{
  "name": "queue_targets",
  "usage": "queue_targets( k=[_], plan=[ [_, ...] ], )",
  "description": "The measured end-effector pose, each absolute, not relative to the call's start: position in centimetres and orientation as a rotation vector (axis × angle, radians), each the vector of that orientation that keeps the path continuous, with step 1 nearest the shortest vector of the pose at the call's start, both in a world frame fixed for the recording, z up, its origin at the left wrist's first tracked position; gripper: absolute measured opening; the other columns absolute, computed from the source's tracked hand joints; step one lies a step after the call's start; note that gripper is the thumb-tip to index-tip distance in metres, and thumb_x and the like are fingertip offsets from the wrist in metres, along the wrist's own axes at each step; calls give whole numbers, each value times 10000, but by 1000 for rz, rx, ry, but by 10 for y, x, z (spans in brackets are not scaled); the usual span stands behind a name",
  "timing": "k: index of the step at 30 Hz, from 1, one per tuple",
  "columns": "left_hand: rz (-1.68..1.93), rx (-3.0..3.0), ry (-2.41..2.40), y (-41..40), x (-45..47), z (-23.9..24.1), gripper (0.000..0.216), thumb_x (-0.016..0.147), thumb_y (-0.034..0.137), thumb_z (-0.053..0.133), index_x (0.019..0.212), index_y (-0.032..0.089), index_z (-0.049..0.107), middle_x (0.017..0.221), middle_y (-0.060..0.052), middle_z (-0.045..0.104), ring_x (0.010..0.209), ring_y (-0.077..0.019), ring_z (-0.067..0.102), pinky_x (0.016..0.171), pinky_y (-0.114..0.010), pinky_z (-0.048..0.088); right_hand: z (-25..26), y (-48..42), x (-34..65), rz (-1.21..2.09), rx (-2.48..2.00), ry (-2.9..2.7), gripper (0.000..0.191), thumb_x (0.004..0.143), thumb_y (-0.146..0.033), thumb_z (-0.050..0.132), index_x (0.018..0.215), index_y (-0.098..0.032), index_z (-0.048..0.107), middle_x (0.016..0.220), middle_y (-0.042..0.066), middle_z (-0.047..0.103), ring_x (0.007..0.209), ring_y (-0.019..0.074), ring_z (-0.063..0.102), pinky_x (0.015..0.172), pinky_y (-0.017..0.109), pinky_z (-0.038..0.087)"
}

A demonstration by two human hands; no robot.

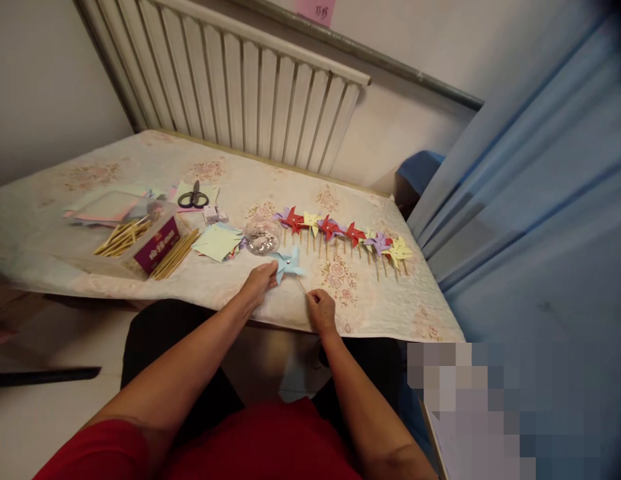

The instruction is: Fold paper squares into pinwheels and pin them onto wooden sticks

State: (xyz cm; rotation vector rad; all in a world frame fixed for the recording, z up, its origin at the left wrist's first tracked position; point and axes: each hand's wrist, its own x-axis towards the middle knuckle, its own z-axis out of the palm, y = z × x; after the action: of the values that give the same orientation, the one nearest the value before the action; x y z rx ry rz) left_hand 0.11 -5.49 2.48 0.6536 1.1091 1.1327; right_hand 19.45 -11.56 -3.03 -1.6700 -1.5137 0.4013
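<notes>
A light-blue paper pinwheel (289,263) on a thin stick is held up near the front edge of the cloth-covered table (390,310). My left hand (263,283) grips one side of its paper blades. Lower on the stick, my right hand (321,308) pinches the end between closed fingers. A small shiny pin shows at the pinwheel's centre. Just behind it sits a round clear dish (262,237) of small shiny pieces. Left of the dish lies a stack of pale green paper pieces (219,241).
Red, yellow and purple pinwheels (329,227) lie in a row to the right. A clear plastic box (115,261) holds wooden sticks, with more sticks (176,255) beside it. Black-handled scissors (193,197) rest on paper behind. A radiator (250,87) and blue curtain (530,200) border the table.
</notes>
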Motion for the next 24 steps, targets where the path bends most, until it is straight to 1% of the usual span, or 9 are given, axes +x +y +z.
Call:
queue_targets(
  k=[2,5,8,12,14,16,19,24],
  plan=[
    [1156,722,1185,-53,-2,17,396,736,508,705,839,128,662,748,-45,692,669,-137,646,658,-255,499,-32,-112,196,397,-1658,-1461,168,791,-240,527,661,-199,625,657,-3,588,648,154,512,648,267,375],
    [1175,847,1261,-49,-3,6,390,791,518,612,821,130,640,733,-48,676,657,-146,639,645,-268,491,-34,-109,195,381,-1629,-1426,170,796,-238,517,663,-199,616,657,-9,576,640,148,501,642,263,371],
    [1140,978,1320,-46,-2,-4,333,811,479,551,785,151,604,714,-31,647,623,-148,618,632,-282,491,-34,-106,194,343,-1609,-1443,171,805,-231,517,670,-197,616,661,-12,569,641,143,494,647,262,363],
    [1101,1266,1464,-41,-2,-15,235,834,404,486,777,190,565,706,-18,613,649,-171,608,632,-299,495,-34,-103,192,319,-1608,-1453,174,813,-219,520,670,-195,615,654,-13,559,640,141,489,646,262,355],
    [1098,1455,1553,-38,-3,-20,179,840,345,455,786,205,553,718,-25,607,698,-188,602,679,-318,498,-33,-103,192,312,-1608,-1455,181,822,-219,519,670,-197,614,653,-12,557,641,143,491,645,262,357],
    [1103,1671,1609,-36,-4,-23,152,843,301,435,776,214,540,760,-48,615,777,-207,597,772,-348,491,-33,-103,192,307,-1614,-1456,188,831,-221,516,673,-197,614,657,-9,559,645,145,497,645,261,359],
    [1085,1885,1628,-34,-3,-24,183,880,318,415,786,216,534,842,-83,624,854,-231,585,853,-376,464,-33,-103,191,306,-1627,-1454,191,839,-222,510,687,-196,622,671,-2,571,651,149,506,646,262,364],
    [1021,1970,1626,-36,-2,-23,264,945,376,363,823,217,536,880,-93,615,868,-240,577,849,-374,453,-34,-100,190,308,-1639,-1444,179,833,-232,514,707,-192,635,679,8,588,651,156,519,650,268,370]
  ],
)
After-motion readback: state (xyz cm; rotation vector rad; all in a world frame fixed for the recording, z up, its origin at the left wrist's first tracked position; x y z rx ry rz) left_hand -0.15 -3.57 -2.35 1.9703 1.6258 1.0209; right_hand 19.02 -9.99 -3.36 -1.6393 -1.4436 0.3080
